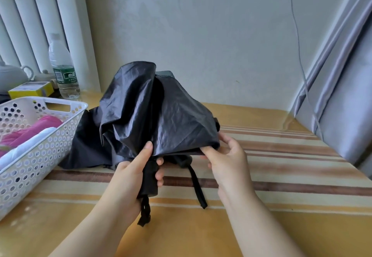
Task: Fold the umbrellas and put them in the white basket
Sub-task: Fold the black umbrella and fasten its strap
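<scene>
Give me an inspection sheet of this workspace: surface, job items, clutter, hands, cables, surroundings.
Surface: table under a striped cloth with a glossy clear cover.
Job's things: black umbrella, canopy loose and unfolded, closing strap hanging; white basket at the left, holding a pink umbrella and a white one.
Clutter: water bottle, yellow box, white teapot behind the basket.
Hands: left hand grips the umbrella handle; right hand pinches the canopy edge.
Cables: thin cord hanging down the wall.
Surroundings: pale wall, curtains at both sides.
</scene>
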`<move>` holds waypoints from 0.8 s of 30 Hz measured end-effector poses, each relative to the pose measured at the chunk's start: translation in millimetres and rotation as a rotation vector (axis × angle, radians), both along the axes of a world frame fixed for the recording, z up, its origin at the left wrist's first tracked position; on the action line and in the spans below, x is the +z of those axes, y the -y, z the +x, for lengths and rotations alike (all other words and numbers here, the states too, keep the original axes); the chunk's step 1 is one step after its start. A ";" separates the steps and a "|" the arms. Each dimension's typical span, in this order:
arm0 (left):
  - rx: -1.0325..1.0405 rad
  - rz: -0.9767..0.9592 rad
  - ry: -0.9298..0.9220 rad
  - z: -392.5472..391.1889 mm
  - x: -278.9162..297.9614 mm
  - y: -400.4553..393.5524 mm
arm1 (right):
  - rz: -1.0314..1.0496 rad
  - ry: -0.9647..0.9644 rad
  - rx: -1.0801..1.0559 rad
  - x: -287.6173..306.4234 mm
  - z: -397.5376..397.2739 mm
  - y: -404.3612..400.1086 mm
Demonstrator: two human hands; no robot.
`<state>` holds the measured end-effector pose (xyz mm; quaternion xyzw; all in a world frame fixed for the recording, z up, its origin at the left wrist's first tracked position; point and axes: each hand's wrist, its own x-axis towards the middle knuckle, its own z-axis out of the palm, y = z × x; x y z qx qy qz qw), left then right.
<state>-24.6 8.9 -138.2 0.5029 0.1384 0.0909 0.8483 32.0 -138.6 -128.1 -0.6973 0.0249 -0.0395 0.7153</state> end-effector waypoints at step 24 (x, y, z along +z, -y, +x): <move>-0.090 -0.045 0.038 -1.8 0.5 3.8 | 0.042 0.324 0.073 -2.9 15.4 15.1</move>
